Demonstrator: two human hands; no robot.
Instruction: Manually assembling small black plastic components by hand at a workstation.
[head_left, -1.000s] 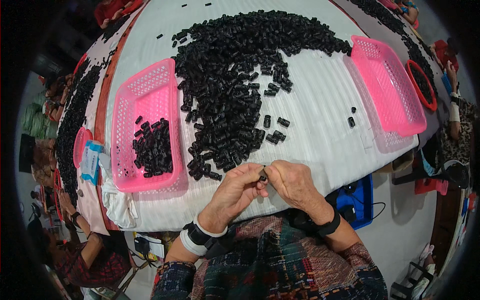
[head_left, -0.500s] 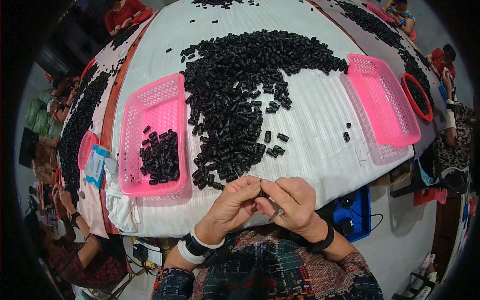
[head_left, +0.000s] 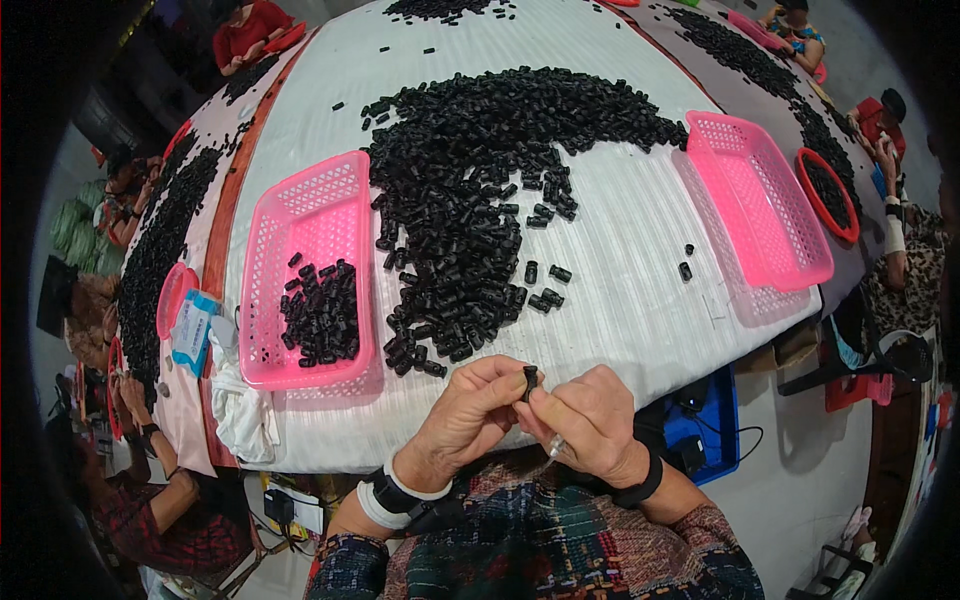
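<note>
Between the thumb and fingers of my left hand [head_left: 465, 408] is a small black ribbed cylindrical part [head_left: 530, 376], held upright. My right hand [head_left: 588, 420] is closed just beside it, its thumb and forefinger touching the part's lower end. A thin silvery tool [head_left: 556, 447] sticks out below the right fingers; most of it is hidden, so its kind does not show. Both hands are at the table's near edge, just below a big heap of similar black parts [head_left: 450, 250]. Left of the heap stands a pink perforated basket [head_left: 262, 300] holding a pile of these parts.
A second pink basket [head_left: 765, 215] stands at the right. White cloth [head_left: 240, 415] and a blue-and-white packet [head_left: 195, 332] lie at the left. A blue crate [head_left: 725, 420] sits below the table edge. Several people work around neighbouring tables with more black parts.
The black part has been raised and turned upright in my left fingers, so more of it shows. My right hand has shifted slightly down, and the tool now points more steeply downward.
</note>
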